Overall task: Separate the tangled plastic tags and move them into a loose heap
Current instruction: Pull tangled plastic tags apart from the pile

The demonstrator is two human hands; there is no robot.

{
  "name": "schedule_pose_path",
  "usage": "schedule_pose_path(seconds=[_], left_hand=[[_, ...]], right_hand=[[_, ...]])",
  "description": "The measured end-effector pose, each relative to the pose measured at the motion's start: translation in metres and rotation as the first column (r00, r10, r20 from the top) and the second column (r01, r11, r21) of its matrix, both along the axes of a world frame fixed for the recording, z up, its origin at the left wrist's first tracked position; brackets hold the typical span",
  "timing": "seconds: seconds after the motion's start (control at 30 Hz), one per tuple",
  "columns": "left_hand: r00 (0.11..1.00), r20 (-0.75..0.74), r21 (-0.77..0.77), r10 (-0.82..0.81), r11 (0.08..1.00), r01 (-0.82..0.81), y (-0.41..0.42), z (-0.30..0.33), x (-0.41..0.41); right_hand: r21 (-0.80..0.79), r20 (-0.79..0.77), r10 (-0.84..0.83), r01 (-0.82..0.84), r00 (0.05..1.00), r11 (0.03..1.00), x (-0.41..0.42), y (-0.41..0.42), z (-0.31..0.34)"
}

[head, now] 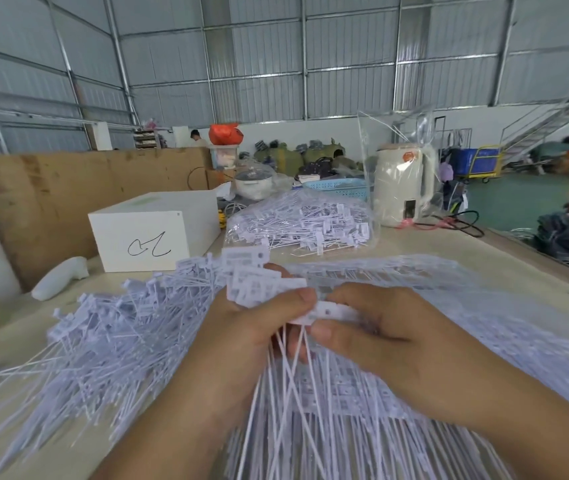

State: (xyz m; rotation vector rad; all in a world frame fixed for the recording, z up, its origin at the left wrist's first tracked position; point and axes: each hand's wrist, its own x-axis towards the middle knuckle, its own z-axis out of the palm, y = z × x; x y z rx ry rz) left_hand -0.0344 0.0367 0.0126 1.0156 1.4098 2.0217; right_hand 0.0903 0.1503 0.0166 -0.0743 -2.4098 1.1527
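My left hand [241, 327] grips a bunch of white plastic tags [259, 282] by their flat heads, their thin tails hanging down between my hands. My right hand [383, 327] pinches one tag head [331, 311] at the edge of that bunch, thumb against fingers. A loose heap of tags [103, 337] lies on the table to the left. A flatter sheet of aligned tags [449, 289] spreads under and to the right of my hands.
A clear bag of more tags [300, 220] lies behind my hands. A white box [151, 230] stands at back left, with a white bottle-shaped object [58, 278] beside it. A cream kettle [402, 185] in plastic stands at back right. Cardboard sheet [51, 199] lines the left.
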Motion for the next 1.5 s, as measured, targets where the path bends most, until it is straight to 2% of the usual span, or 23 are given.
schedule_pose_path(seconds=[0.13,0.2,0.27,0.4,0.47,0.57,0.63,0.77,0.83,0.93,1.03,1.17,1.3,1.43,1.5], left_hand=[[0.999,0.003,0.047,0.047,0.998,-0.047,0.001,-0.001,0.0],[0.998,0.009,0.08,0.066,0.995,-0.066,0.003,0.001,0.005],[0.992,0.078,0.128,0.102,0.985,-0.112,0.005,0.0,0.009],[0.945,0.286,0.139,0.159,0.969,-0.206,0.001,0.004,0.006],[0.945,0.285,0.112,0.159,0.974,-0.197,-0.001,0.006,0.002],[0.976,0.189,0.069,0.11,0.99,-0.125,0.004,0.002,0.009],[0.985,0.155,0.032,0.078,0.996,-0.084,0.006,-0.003,0.016],[0.991,0.124,0.031,0.042,0.998,-0.047,0.01,-0.01,0.014],[0.999,0.039,0.04,-0.02,0.999,0.018,0.011,-0.012,0.014],[0.982,-0.044,0.078,-0.184,0.979,0.187,0.012,-0.014,0.016],[0.963,-0.101,0.056,-0.251,0.965,0.257,0.01,-0.013,0.012],[0.952,-0.195,0.021,-0.236,0.969,0.244,0.014,-0.013,0.012],[0.962,-0.173,0.046,-0.21,0.974,0.221,0.014,-0.013,0.013],[0.986,-0.166,0.133,-0.035,0.989,0.058,0.014,-0.013,0.013],[0.981,-0.175,0.163,0.081,0.985,-0.052,0.013,-0.012,0.01]], right_hand=[[-0.022,-0.024,-0.048,0.047,0.999,0.999,-0.001,0.006,0.002],[-0.018,-0.104,-0.098,0.097,0.99,0.995,-0.004,-0.002,0.002],[-0.068,-0.187,-0.15,0.14,0.971,0.988,-0.009,-0.01,-0.001],[-0.257,-0.39,-0.405,0.325,0.827,0.91,-0.008,-0.007,0.003],[-0.296,-0.439,-0.406,0.297,0.802,0.908,-0.005,0.001,0.006],[-0.241,-0.343,-0.217,0.138,0.914,0.961,-0.011,0.0,-0.004],[-0.241,-0.322,-0.15,0.072,0.935,0.968,-0.019,-0.005,-0.013],[-0.26,-0.373,-0.244,0.152,0.895,0.954,-0.023,-0.007,-0.019],[-0.347,-0.384,-0.253,0.116,0.888,0.931,-0.024,-0.01,-0.018],[-0.534,-0.324,-0.24,0.033,0.915,0.845,-0.025,-0.013,-0.016],[-0.564,-0.3,-0.264,0.053,0.916,0.824,-0.024,-0.013,-0.016],[-0.532,-0.302,-0.313,0.112,0.9,0.839,-0.024,-0.012,-0.017],[-0.59,-0.305,-0.297,0.065,0.905,0.805,-0.025,-0.013,-0.017],[-0.632,-0.309,-0.269,0.014,0.912,0.775,-0.031,-0.023,-0.02],[-0.634,-0.248,-0.225,0.018,0.942,0.773,-0.034,-0.025,-0.024]])
